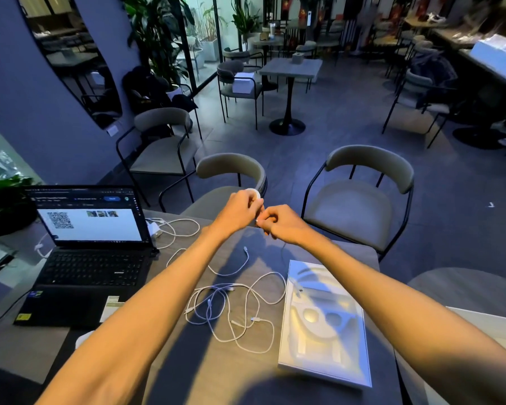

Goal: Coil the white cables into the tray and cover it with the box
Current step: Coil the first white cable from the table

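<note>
Both my arms reach out over the far edge of the table. My left hand [241, 207] is closed around a small coil of white cable [256, 194]. My right hand [281, 223] pinches the same cable's end right beside it, the two hands touching. Several loose white cables [234, 308] lie tangled on the table below my arms. A white moulded tray [323, 323] lies flat at the right of the tangle, with nothing coiled in its recesses. A white box [497, 325] shows partly at the right edge.
An open black laptop [91, 252] stands at the left, with a white charger and cable [170, 229] behind it. Two grey chairs [360, 197] face the table's far side. A plant [3, 200] sits at the far left.
</note>
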